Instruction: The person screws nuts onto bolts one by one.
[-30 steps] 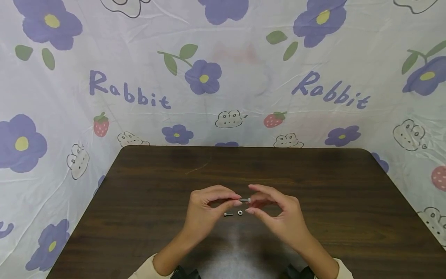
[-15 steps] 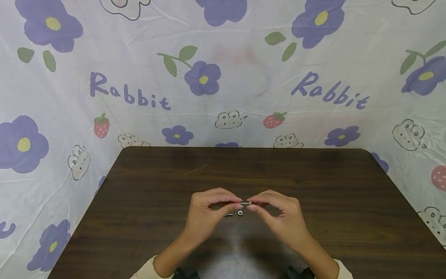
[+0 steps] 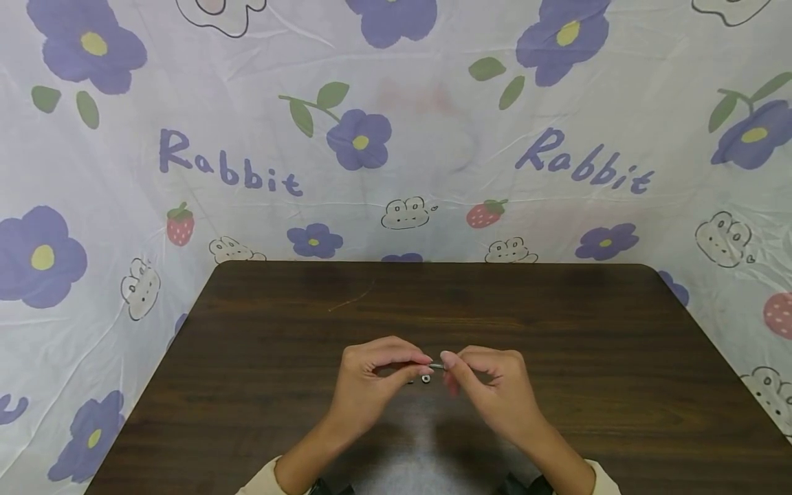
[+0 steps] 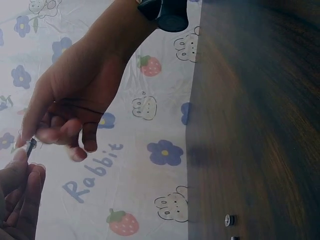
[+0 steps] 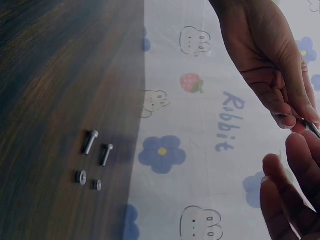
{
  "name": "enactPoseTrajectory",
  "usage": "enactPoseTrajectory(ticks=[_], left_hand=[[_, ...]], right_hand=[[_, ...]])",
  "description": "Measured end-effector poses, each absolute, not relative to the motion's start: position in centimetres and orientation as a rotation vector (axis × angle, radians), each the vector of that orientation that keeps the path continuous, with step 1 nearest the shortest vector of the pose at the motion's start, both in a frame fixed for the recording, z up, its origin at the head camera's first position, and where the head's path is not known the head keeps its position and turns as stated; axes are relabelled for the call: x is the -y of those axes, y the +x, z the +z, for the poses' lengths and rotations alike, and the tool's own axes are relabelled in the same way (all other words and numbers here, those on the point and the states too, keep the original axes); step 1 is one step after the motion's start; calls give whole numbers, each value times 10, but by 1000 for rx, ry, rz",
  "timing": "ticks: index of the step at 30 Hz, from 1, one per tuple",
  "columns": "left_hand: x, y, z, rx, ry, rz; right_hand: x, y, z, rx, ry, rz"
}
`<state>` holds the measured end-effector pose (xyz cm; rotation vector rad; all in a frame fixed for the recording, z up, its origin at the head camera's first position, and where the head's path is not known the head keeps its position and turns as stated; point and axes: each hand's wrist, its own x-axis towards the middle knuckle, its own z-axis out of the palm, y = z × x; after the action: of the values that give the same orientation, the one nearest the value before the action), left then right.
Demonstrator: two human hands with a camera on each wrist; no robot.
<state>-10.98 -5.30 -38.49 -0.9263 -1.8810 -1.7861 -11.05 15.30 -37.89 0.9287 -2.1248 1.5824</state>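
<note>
Above the table, a small metal bolt (image 3: 436,366) lies roughly level between the two hands. Its left end sits between the thumb and fingers of the left hand (image 3: 374,378), which pinches it. At the bolt's wider right end, the right hand (image 3: 491,385) has its thumb and index finger; whether that end is a head or a nut is hidden. The left wrist view shows the bolt (image 4: 31,147) upright-looking between the fingertips of both hands. In the right wrist view only a bit of the bolt (image 5: 312,128) shows at the right edge.
On the dark wooden table (image 3: 278,330), below the hands, lie two cap screws, a larger screw (image 5: 90,142) and a smaller screw (image 5: 107,154). Beside them are a larger nut (image 5: 81,177) and a smaller nut (image 5: 97,185). A flower-printed cloth (image 3: 433,158) hangs behind the table.
The right hand has come in from apart, closed its fingertips on the bolt's right end, and shifted its thumb upward over it. Both hands have sunk slightly, covering more of the screw on the table.
</note>
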Motion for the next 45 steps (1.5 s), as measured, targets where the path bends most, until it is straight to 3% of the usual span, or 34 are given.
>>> enactPoseTrajectory(ticks=[26, 45], left_hand=[[57, -110, -388, 1884, -882, -1813], [57, -109, -389, 1863, -886, -1789]], right_hand=[[-156, -112, -380, 1996, 1035, 1480], [-151, -110, -382, 2177, 908, 1527]])
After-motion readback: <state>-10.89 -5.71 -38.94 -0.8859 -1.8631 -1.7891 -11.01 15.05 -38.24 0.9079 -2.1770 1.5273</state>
